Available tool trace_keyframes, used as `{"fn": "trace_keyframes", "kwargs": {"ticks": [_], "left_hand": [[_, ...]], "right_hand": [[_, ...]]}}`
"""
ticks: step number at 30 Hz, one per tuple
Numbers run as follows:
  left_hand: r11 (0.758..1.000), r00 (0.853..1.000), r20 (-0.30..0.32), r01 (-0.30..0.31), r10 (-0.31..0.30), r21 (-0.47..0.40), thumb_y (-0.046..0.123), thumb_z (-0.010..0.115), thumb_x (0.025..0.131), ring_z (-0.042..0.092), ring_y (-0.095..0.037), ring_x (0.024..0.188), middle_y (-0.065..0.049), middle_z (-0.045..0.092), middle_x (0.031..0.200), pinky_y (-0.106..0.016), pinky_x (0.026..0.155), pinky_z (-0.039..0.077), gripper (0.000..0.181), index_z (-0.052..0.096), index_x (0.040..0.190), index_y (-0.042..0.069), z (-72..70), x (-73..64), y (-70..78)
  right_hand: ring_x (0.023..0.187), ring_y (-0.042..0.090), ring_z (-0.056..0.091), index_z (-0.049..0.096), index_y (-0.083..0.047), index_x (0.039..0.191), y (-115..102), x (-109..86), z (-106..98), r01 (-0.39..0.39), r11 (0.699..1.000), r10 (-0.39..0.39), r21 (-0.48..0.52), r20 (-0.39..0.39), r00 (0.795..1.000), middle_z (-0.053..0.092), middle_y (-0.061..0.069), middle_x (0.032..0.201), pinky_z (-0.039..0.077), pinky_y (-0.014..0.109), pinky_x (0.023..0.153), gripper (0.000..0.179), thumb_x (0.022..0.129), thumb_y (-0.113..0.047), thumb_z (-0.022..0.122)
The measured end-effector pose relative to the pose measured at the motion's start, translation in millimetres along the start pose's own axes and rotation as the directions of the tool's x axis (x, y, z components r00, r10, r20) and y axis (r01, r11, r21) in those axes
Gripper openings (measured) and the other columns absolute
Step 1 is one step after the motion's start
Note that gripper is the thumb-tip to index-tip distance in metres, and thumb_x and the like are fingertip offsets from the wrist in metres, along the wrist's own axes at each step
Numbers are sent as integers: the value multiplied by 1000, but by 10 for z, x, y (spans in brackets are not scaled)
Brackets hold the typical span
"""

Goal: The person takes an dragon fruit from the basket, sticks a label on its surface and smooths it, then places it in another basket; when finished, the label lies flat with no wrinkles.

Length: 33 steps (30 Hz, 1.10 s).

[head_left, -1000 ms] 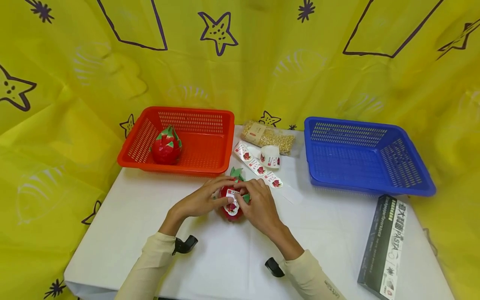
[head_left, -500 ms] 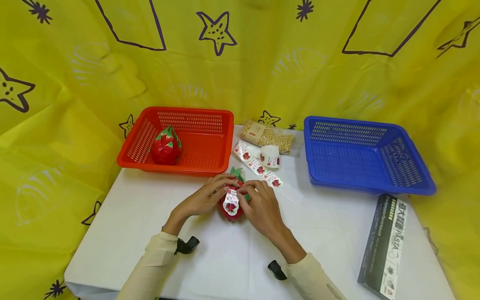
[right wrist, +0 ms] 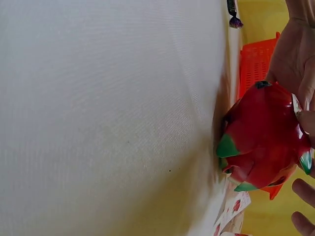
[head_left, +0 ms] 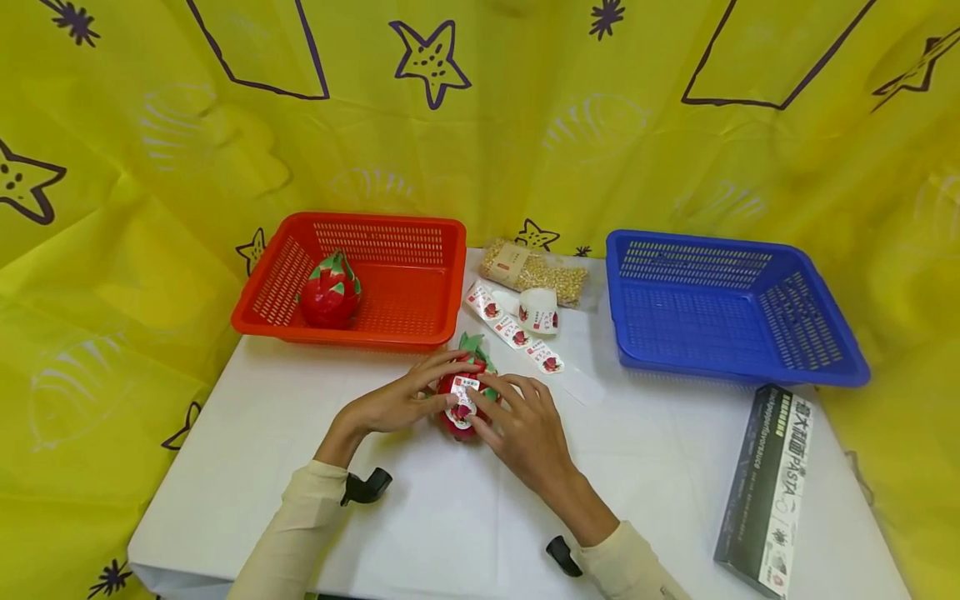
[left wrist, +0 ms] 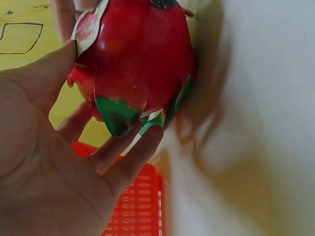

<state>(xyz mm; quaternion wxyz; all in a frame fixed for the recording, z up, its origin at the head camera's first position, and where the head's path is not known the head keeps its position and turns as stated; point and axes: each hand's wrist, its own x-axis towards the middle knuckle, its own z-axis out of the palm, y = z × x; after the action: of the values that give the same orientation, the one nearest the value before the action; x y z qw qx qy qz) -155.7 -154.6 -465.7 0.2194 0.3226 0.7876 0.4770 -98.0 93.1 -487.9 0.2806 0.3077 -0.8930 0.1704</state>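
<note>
On the white cloth tabletop (head_left: 442, 525), mid-frame, the left hand (head_left: 405, 398) curves round a glossy red-and-green dragon fruit (right wrist: 263, 135); the right hand (head_left: 528, 433), loosely spread, gripping nothing, should smooth the white printed sticker (head_left: 460, 412) outward.

The head view looks forward and down from above, well back, taking in the white tablecloth (head_left: 457, 533), red basket (head_left: 352, 337), blue basket (head_left: 738, 377) and yellow curtain (head_left: 498, 158). The left wrist view sits close behind the left hand (left wrist: 54, 162), facing the dragon fruit (left wrist: 140, 54), rolled so the tabletop stands at right. The right wrist view, rolled oppositely, seems low, though its height is hard to judge. Both wrist views share fruit, red basket and curtain.
</note>
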Motion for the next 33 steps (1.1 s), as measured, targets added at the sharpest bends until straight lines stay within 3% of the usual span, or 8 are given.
{"fn": "trace_keyframes", "kwargs": {"ticks": [5, 10, 17, 24, 27, 33], "left_hand": [[1000, 1000, 6, 14, -14, 4, 20, 65, 106, -2, -45, 163, -11, 19, 177, -78, 122, 11, 62, 43, 163, 22, 1, 19, -18], [998, 997, 23, 69, -69, 3, 26, 72, 102, -2, -41, 164, -6, 17, 177, -78, 121, 16, 68, 43, 163, 29, -9, 13, 9], [998, 998, 30, 58, -58, 8, 22, 71, 102, -3, -40, 164, -6, 18, 177, -77, 124, 8, 66, 45, 163, 29, -42, 31, -1], [996, 996, 39, 81, -80, -28, 24, 68, 104, -3, -40, 164, -6, 16, 178, -77, 123, 8, 63, 45, 163, 30, -36, 22, -8], [995, 996, 16, 90, -89, -53, 25, 64, 107, 1, -38, 164, -5, 18, 177, -76, 124, 11, 56, 49, 161, 29, -16, 23, -22], [996, 995, -68, 64, -68, -57, 25, 57, 111, 13, -35, 163, -6, 30, 172, -72, 125, 18, 41, 61, 152, 22, 29, 65, -51]], "right_hand": [[120, 29, 62, 78, -18, 129, 13, -12, 28, -14, 1000, 14, -6, 4, 1000, 71, 5, 134, 51, 46, 99, 55, 80, -38, 94], [124, 32, 60, 77, -17, 130, 34, -12, 42, -23, 1000, 23, 14, 5, 1000, 70, 7, 136, 51, 48, 98, 59, 78, -40, 96], [129, 32, 58, 77, -21, 131, 85, 20, 31, -84, 995, 82, 55, 44, 996, 68, 7, 140, 50, 51, 102, 61, 77, -43, 95], [125, 30, 61, 79, -21, 128, 107, 24, 68, -188, 955, 180, 229, 54, 982, 70, 7, 138, 51, 50, 102, 43, 87, -27, 90], [123, 28, 62, 80, -21, 125, 109, 19, 98, -208, 936, 206, 285, 40, 978, 71, 6, 136, 51, 49, 100, 38, 88, -23, 89], [126, 28, 61, 79, -21, 127, 116, 3, 121, -214, 928, 212, 305, 41, 976, 70, 5, 139, 50, 48, 101, 40, 88, -25, 89]]}}
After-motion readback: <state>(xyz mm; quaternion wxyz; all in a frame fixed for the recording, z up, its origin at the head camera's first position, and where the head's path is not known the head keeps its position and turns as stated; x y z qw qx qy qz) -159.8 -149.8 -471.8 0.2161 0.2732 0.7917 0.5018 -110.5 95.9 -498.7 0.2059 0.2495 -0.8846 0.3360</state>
